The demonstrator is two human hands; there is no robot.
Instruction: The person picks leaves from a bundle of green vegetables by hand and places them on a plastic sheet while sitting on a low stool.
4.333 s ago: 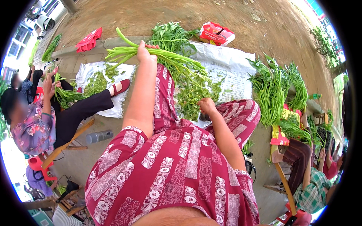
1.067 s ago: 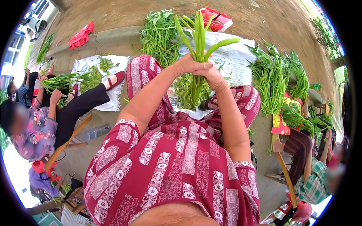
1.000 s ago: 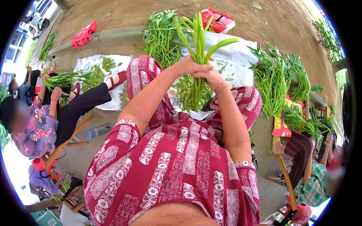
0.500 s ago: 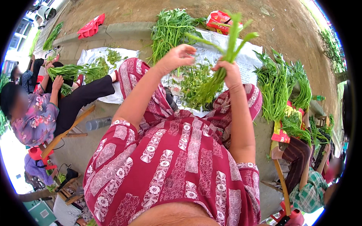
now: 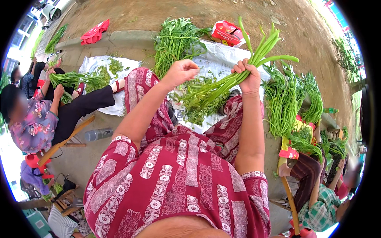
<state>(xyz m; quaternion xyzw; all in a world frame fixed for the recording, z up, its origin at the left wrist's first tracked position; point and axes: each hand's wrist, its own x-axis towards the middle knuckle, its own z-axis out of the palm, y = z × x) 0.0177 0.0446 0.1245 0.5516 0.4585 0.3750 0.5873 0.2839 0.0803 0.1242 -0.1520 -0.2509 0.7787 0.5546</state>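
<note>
Right hand (image 5: pixel 250 77) gripping green stems (image 5: pixel 228 84); left hand (image 5: pixel 181 73) curled; leaf scraps (image 5: pixel 198 113) on white sheet (image 5: pixel 222 55).

a bunch (image 5: pixel 229 83) of long green stems is gripped near its middle by the fingers (image 5: pixel 240 66) of the right hand (image 5: pixel 250 81). it is held aslant: the thick, smooth, pale ends are pointed up and to the right, fanned apart, with one stem bent out to the right and another splayed up to the left. the thinner ends are gathered closer and angled down leftward above the loose leaves (image 5: pixel 200 113).
</note>
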